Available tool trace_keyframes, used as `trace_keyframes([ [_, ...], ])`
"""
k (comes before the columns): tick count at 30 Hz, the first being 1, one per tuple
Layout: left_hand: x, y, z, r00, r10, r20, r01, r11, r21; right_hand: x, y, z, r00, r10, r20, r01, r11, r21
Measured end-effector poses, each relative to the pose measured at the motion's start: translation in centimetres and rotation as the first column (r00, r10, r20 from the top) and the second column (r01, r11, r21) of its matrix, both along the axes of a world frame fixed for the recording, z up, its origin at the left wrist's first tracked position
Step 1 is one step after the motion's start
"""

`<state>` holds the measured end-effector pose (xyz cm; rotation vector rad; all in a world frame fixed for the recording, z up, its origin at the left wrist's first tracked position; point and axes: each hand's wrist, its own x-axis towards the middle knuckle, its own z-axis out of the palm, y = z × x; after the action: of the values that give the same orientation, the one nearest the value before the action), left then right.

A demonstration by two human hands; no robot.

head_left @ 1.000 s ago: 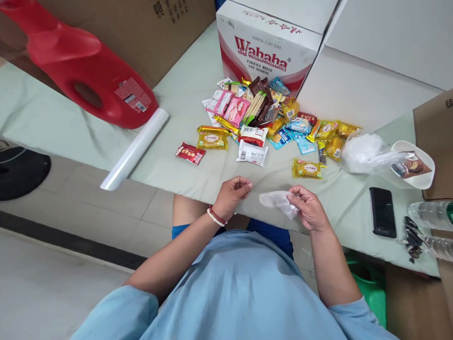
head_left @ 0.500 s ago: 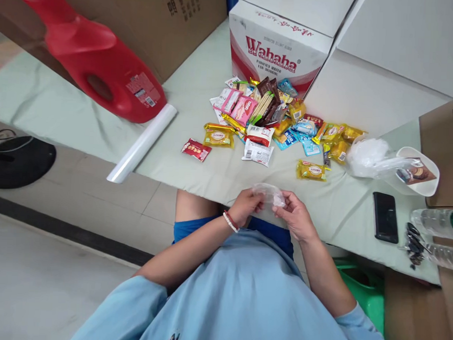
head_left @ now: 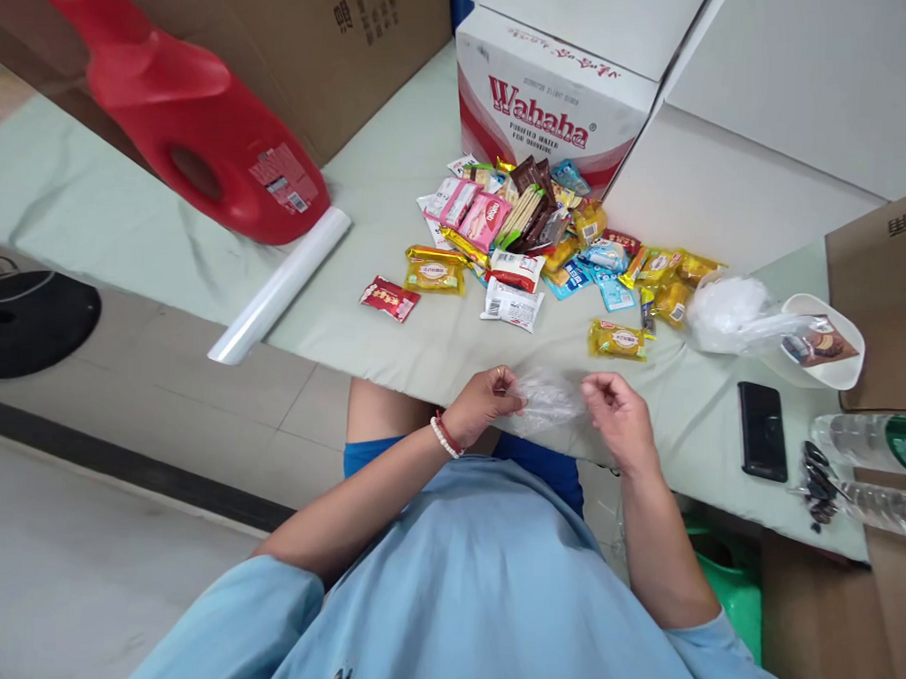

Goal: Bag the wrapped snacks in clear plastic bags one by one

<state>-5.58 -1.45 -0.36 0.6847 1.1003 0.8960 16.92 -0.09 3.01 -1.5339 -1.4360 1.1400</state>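
The left hand (head_left: 486,403) pinches thin clear plastic (head_left: 546,399) at the near edge of the table (head_left: 304,323); whether the curled right hand (head_left: 621,417) also grips it, I cannot tell. Such film is best spread gently, with light fingertips.

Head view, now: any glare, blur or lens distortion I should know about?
Head view: light looks soft and diffuse; head view: glossy sheen along the white roll; head view: the red bottle looks stretched toward the corner, likely wide-angle distortion; head view: big lettering on the Wahaha carton reads fine, but edges of the clear plastic in the left hand are hard to trace.
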Motion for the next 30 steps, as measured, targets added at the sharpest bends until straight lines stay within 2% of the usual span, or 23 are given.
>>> trace_keyframes([
  [3, 0.5, 0.0, 0.2, 0.999, -0.023, -0.035, 0.025, 0.998, 0.061, -2.1, -0.6, 0.3, 0.968, 0.186, 0.168, -0.218, 0.955, 0.2],
  [5, 0.4, 0.2, 0.6, 0.999, -0.007, -0.032, 0.009, 0.998, 0.068, -2.9, -0.6, 0.2, 0.936, 0.23, 0.266, -0.304, 0.91, 0.283],
  [7, 0.1, 0.3, 1.0, 0.999, 0.013, -0.039, -0.011, 0.998, 0.069, -2.9, -0.3, 0.0, 0.924, 0.224, 0.31, -0.323, 0.892, 0.316],
  [9, -0.4, 0.5, 1.2, 0.998, -0.009, -0.063, 0.013, 0.998, 0.06, -2.3, 0.2, 0.0, 0.936, 0.216, 0.28, -0.298, 0.907, 0.298],
  [12, -1.5, 0.8, 1.2, 0.988, -0.059, -0.142, 0.065, 0.997, 0.036, -0.5, 0.9, 0.1, 0.971, 0.187, 0.152, -0.22, 0.946, 0.24],
  [15, -2.3, 1.2, 0.7, 0.984, 0.07, -0.164, -0.07, 0.998, 0.011, 1.2, 1.1, 0.0, 0.997, 0.041, -0.07, -0.03, 0.988, 0.153],
  [17, -2.6, 1.5, 0.5, 0.973, 0.205, -0.103, -0.211, 0.976, -0.045, 1.9, 0.9, -0.2, 0.969, -0.083, -0.234, 0.092, 0.995, 0.029],
  [19, -2.8, 1.9, 0.5, 0.957, 0.288, -0.04, -0.291, 0.951, -0.108, 2.3, 0.4, -0.2, 0.926, -0.169, -0.337, 0.14, 0.984, -0.111],
  [22, -2.9, 2.2, 1.0, 0.959, 0.279, 0.037, -0.271, 0.951, -0.149, 2.5, -0.3, -0.1, 0.866, -0.249, -0.433, 0.147, 0.955, -0.256],
  [25, -2.9, 2.2, 1.8, 0.971, 0.209, 0.117, -0.193, 0.971, -0.139, 2.9, -0.6, -0.2, 0.798, -0.299, -0.523, 0.16, 0.942, -0.294],
  [27, -2.8, 2.1, 2.3, 0.975, 0.171, 0.145, -0.154, 0.981, -0.12, 3.3, -0.5, -0.6, 0.831, -0.292, -0.474, 0.175, 0.946, -0.274],
  [30, -2.6, 1.8, 2.7, 0.979, 0.149, 0.136, -0.135, 0.985, -0.106, 3.9, -0.3, -1.0, 0.975, -0.18, -0.13, 0.164, 0.979, -0.122],
])
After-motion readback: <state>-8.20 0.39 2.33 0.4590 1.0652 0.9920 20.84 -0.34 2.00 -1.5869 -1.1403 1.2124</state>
